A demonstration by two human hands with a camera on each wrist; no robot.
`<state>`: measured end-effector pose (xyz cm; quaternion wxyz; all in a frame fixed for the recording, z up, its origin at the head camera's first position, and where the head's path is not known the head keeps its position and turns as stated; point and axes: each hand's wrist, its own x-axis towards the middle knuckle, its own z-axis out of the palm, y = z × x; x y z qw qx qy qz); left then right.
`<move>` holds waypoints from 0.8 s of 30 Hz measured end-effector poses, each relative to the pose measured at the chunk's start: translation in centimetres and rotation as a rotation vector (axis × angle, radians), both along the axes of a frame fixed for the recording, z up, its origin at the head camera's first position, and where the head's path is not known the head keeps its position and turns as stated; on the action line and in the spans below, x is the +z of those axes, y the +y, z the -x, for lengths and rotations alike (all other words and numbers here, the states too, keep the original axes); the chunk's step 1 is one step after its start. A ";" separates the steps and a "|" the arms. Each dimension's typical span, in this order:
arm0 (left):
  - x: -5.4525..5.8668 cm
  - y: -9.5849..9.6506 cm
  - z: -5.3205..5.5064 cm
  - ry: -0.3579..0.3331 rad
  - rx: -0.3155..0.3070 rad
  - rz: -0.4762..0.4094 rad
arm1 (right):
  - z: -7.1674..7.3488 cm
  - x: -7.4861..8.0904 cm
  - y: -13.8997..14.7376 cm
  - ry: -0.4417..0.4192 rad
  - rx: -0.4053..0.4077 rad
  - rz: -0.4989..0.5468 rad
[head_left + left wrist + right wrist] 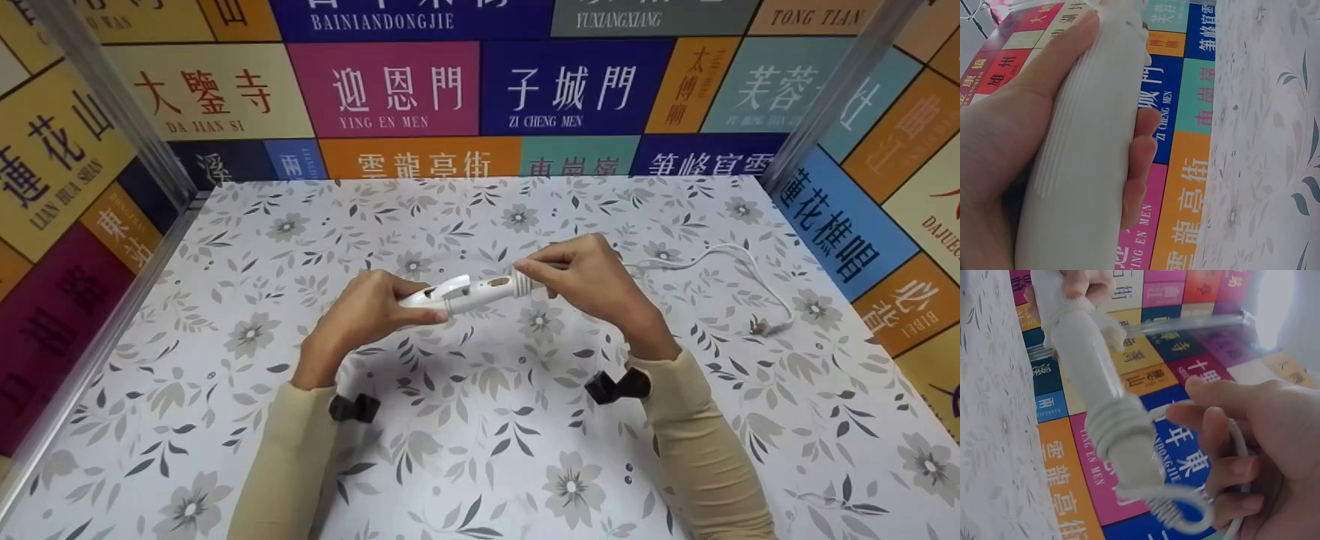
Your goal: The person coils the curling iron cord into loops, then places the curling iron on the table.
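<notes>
A white curling iron (484,293), with a clip lever and an oval label, is held slantwise above the table. My left hand (371,306) grips its thick, ridged end (1086,140), thumb along one side and fingertips showing on the other. Several turns of white power cord (1120,424) are wound around the opposite end, as the right wrist view shows. Close to that end, my right hand (592,279) holds the cord, which runs through its curled fingers. A loop of cord hangs beside the ribbed cord sleeve (1165,512).
The loose cord (739,250) trails over the right side of the flower-patterned table (487,450), with its plug (760,326) lying there. Colourful printed panels (382,88) stand behind and at the sides. Each sleeve bears a black wrist device (619,385).
</notes>
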<state>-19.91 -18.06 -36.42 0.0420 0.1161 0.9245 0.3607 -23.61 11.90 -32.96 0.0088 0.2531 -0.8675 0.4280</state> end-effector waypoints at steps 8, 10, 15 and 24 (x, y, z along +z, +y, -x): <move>-0.1 -0.5 0.8 0.027 0.122 -0.054 | -1.0 0.3 -1.1 0.008 0.052 -0.076; 0.0 -0.5 0.8 0.024 0.146 -0.087 | -1.0 0.2 -1.2 -0.010 0.068 -0.061; 0.4 -0.5 0.6 0.004 0.197 -0.139 | -1.1 -0.1 -1.4 -0.048 0.087 -0.044; 0.8 -0.6 0.2 0.004 0.218 -0.206 | 1.3 -1.9 -1.0 -0.140 0.249 -0.040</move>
